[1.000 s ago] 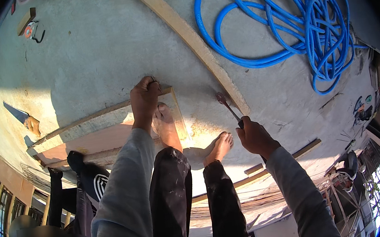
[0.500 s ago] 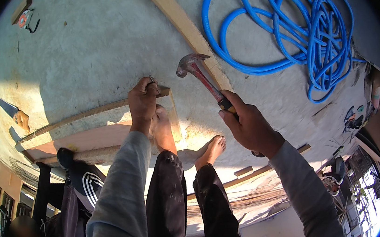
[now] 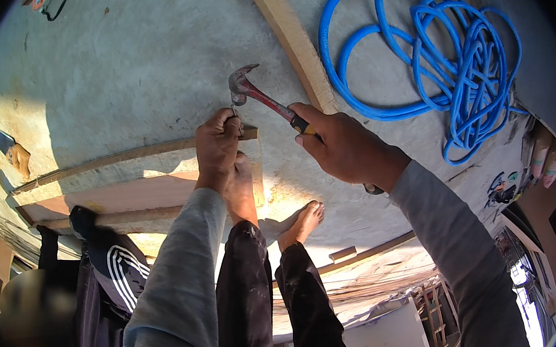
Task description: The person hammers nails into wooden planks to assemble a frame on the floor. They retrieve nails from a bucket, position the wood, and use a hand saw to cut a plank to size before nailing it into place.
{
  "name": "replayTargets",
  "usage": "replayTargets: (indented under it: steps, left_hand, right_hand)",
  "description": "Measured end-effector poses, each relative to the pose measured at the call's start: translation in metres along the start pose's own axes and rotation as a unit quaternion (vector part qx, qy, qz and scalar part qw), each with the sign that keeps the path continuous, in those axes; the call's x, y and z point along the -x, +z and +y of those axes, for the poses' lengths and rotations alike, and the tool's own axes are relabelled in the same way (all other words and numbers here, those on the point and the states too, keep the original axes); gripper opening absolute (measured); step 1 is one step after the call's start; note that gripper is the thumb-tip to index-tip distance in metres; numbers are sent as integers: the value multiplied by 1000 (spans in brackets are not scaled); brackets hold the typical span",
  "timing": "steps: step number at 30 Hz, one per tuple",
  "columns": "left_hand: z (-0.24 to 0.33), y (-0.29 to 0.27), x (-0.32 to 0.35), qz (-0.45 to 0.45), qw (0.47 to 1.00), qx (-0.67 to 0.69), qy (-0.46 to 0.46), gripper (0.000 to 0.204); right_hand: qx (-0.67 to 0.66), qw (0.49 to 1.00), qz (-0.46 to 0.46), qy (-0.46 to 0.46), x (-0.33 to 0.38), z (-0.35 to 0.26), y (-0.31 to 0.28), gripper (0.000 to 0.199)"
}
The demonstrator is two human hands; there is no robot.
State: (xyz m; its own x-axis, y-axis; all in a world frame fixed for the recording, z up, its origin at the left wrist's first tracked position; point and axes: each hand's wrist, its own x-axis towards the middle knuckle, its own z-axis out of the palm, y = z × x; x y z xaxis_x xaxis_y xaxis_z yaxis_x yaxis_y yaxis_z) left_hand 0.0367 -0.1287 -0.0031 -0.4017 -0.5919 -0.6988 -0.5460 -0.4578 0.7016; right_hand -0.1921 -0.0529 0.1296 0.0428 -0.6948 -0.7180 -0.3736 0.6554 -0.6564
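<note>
A claw hammer (image 3: 262, 97) with a red shaft and a dark and yellow grip is held in my right hand (image 3: 346, 142), fingers wrapped round its handle. Its head hovers just above a nail (image 3: 235, 112) that my left hand (image 3: 217, 142) pinches upright. The nail stands over the far right corner of a wooden frame (image 3: 118, 157), which is made of boards with a flat reddish panel inside. Whether the nail's tip touches the wood is hidden by my fingers. One bare foot (image 3: 241, 198) rests on the frame beneath my left hand.
A long timber (image 3: 286, 35) lies beyond the frame. Blue hose (image 3: 464, 63) is coiled at the right. A handsaw (image 3: 8, 149) lies at the left, a tape measure (image 3: 40, 2) at the far left. Another person (image 3: 108, 275) sits by the frame's left part. A small wood block (image 3: 343, 254) lies behind my foot.
My right hand has brought the hammer left, its head now close over the nail. My left hand keeps its pinch. The view has shifted slightly, and the other person has leaned a little.
</note>
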Motion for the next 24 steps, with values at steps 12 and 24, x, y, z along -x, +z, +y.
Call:
replayTargets:
  steps: [12,24]
  left_hand:
    - [16,1,8,12,1000,-27,5,10]
    - [9,5,7,29,998,-56,6,8]
  right_hand:
    - [26,999,-37,27,-8,-19,-16,46]
    - [34,998,0,62,-10,-23,-13,47]
